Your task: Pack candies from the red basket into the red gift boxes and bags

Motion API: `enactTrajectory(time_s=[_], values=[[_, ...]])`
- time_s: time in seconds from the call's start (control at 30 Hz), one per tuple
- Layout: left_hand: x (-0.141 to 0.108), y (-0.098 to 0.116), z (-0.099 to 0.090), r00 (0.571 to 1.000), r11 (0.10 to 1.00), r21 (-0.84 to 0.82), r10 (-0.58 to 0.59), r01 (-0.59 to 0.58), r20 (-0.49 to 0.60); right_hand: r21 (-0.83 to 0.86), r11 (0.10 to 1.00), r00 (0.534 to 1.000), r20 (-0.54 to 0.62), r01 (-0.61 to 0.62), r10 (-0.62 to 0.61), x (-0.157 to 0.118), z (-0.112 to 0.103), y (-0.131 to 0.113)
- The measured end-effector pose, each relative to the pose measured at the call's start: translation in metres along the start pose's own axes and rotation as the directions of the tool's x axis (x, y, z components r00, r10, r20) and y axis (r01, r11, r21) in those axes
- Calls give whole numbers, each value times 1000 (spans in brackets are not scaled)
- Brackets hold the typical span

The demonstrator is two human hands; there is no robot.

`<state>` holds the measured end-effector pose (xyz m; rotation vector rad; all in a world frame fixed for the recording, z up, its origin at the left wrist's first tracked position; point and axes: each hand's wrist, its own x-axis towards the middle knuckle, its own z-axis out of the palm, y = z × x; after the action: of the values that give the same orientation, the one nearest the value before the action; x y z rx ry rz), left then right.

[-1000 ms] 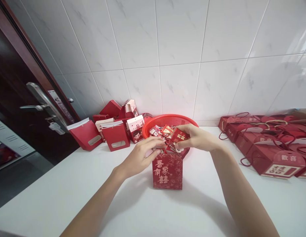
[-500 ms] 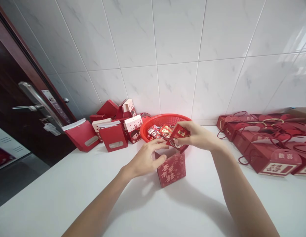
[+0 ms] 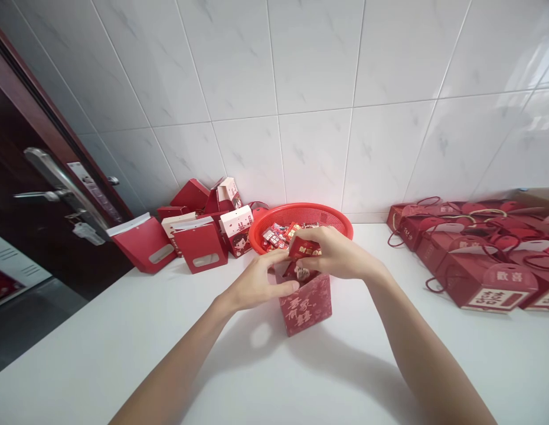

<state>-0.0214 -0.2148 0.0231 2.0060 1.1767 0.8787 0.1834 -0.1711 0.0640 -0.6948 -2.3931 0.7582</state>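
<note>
An open-topped red paper gift box (image 3: 306,307) with pale Chinese lettering stands upright on the white table. My left hand (image 3: 259,282) grips it at the upper left, thumb along the front rim and fingers at the far side. My right hand (image 3: 334,252) is closed on a small red packet (image 3: 306,249) with gold print, right above the box's mouth. Below that packet, a dark red piece with a printed figure (image 3: 301,271) shows within the opening; whether it is part of the same packet is unclear. Behind the box, a red plastic basket (image 3: 310,208) holds wrapped sweets (image 3: 275,237).
Several red and cream paper boxes (image 3: 202,251) stand at the left, against the tiled wall (image 3: 314,141). At the right, rows of red boxes with cord handles (image 3: 487,274) fill the table's side. A dark door (image 3: 30,195) with a metal handle is far left.
My right hand has moved down and left, bringing the red packet from above the box's right side into its mouth. My left hand stays at the box's left rim.
</note>
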Motion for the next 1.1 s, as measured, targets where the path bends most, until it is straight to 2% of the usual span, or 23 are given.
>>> enactTrajectory(time_s=[0.17,0.33,0.4,0.63,0.8,0.93,1.0,1.1], values=[[0,-2,0,999,997,64,-44,45,-14,-24,1000,999,-45,-7,6,-2,-3,1],[0,-2,0,999,999,-22,31,-31,28,-21,999,995,101,28,-25,0,-1,2],[0,-3,-1,998,998,-44,47,-46,32,5,998,991,119,57,-57,0,0,3],[0,-7,2,1000,1000,-15,19,-19,-6,27,996,996,9,83,-83,-3,-8,5],[-6,-13,5,992,993,61,109,-105,-67,-13,999,997,-68,33,-34,-8,-17,8],[-11,-19,7,979,970,159,197,-186,-57,-49,998,999,27,-42,43,-12,-24,12],[-12,-24,10,968,969,157,211,-190,-133,-84,993,991,102,-77,85,-13,-25,15],[-12,-33,15,950,988,76,148,-132,-274,-144,981,972,178,-131,155,-13,-26,17]])
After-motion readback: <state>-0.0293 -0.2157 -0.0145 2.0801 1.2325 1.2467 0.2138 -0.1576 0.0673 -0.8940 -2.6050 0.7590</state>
